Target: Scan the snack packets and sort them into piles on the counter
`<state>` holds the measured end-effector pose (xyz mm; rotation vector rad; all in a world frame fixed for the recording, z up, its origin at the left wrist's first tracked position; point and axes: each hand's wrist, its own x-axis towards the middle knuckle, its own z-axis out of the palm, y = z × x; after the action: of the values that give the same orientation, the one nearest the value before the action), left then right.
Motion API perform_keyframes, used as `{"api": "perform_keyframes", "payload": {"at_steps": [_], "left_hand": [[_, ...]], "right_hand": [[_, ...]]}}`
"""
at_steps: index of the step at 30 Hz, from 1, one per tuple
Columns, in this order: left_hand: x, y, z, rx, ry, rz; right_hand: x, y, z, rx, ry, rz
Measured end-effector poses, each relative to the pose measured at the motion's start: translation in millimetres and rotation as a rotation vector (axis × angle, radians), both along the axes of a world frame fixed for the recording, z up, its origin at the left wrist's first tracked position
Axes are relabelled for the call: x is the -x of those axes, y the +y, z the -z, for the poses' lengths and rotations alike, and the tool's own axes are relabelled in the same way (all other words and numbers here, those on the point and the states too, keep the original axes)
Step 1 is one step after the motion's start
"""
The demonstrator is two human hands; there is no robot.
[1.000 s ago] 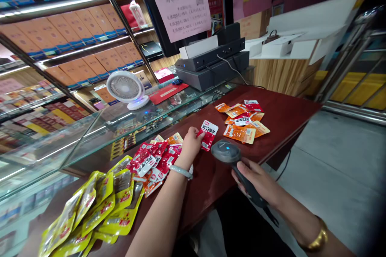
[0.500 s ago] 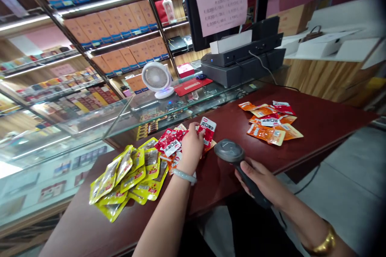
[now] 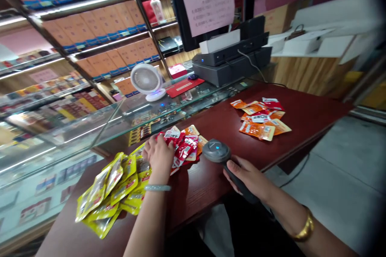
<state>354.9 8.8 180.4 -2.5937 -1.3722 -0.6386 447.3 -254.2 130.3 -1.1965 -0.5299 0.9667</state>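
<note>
My right hand is wrapped round the handle of a black barcode scanner, whose small blue light glows on its head. My left hand reaches over the left end of a pile of red snack packets, fingers a little apart and touching the packets. Part of that pile is hidden under the hand. Several yellow snack pouches overlap just left of it. Farther right on the brown table, a group of orange and red snack packets lies spread out.
Behind the table stands a glass display counter with a white fan, a red mat and a dark cash drawer. A monitor bears a pink paper sign. Shelves of boxes line the back.
My left hand has moved left across the red packets, away from the packet it was touching at the pile's right side. My right hand still holds the scanner. The whole view has shifted slightly.
</note>
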Motion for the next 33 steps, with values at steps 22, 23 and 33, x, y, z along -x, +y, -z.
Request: {"api": "perform_keyframes", "payload": {"at_steps": [22,23,33], "left_hand": [[-217.4,-159.4,34.6,0.216,0.252,0.910],[-216.5,-157.5,33.7,0.200,0.264,0.912],[-165.0,-128.1,36.5,0.229,0.262,0.778]], "right_hand": [[-60.2,-119.5,13.7,0.059,0.033,0.472],[-60.9,-121.1,15.1,0.058,0.032,0.470],[-61.2,-106.9,21.4,0.040,0.012,0.422]]}}
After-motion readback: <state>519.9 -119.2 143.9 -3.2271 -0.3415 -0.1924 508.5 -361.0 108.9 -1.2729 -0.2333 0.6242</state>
